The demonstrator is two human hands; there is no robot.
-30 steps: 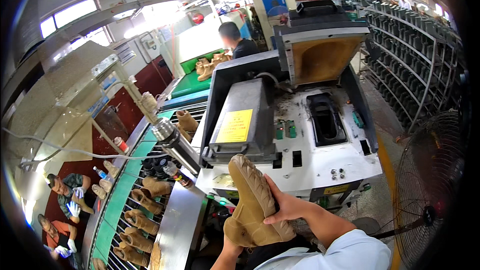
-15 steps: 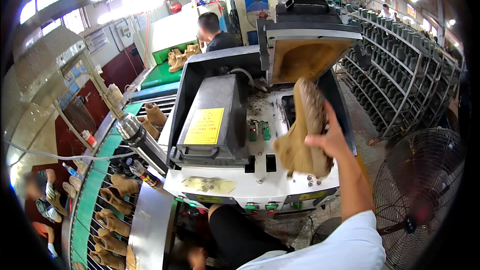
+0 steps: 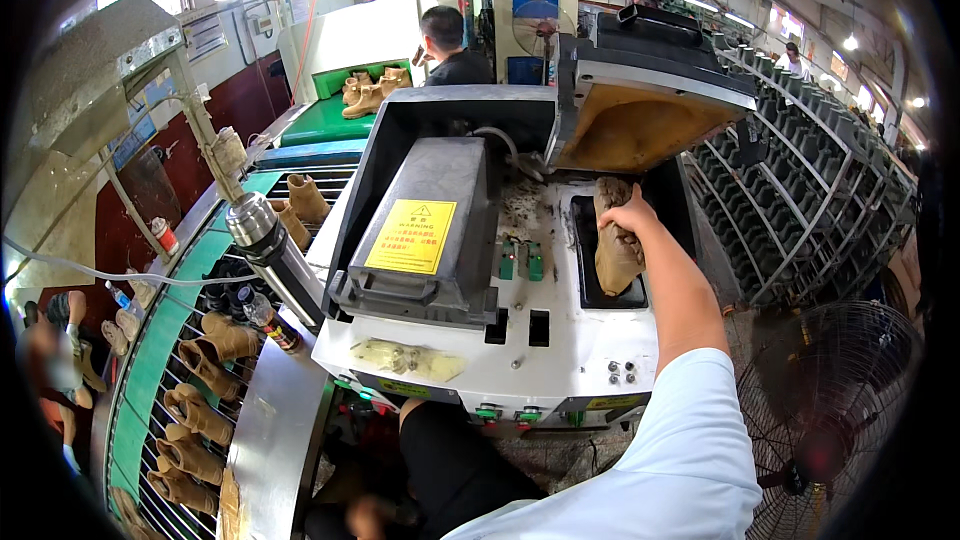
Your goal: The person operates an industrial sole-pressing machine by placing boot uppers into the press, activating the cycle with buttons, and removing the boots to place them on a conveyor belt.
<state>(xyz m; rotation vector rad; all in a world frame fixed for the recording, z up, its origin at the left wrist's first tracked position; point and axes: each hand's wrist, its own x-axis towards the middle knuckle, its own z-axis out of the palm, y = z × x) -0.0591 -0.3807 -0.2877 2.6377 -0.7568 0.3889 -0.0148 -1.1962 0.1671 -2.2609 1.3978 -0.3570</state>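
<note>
My right hand (image 3: 630,212) is closed around a tan boot (image 3: 617,262). The boot lies lengthwise in the black recessed tray (image 3: 584,290) on the right side of a white machine (image 3: 470,320). Behind the hand, the machine's right lid (image 3: 640,130) is tipped up and shows its tan, hollowed inner face. The left lid (image 3: 425,210) is down and carries a yellow warning label. Low in the view, beside my dark-clad leg, my left hand (image 3: 368,517) is blurred, and its fingers cannot be made out.
On the left runs a roller conveyor (image 3: 185,340) with several tan boots (image 3: 200,410). A steel thermos (image 3: 268,248) and a drink bottle (image 3: 268,320) stand beside the machine. A caged fan (image 3: 830,410) is at right, before boot racks (image 3: 790,180). Other people (image 3: 452,50) are nearby.
My right hand has carried the boot forward and down from above the machine's front into the right recess. The view has shifted slightly. My left hand stays low.
</note>
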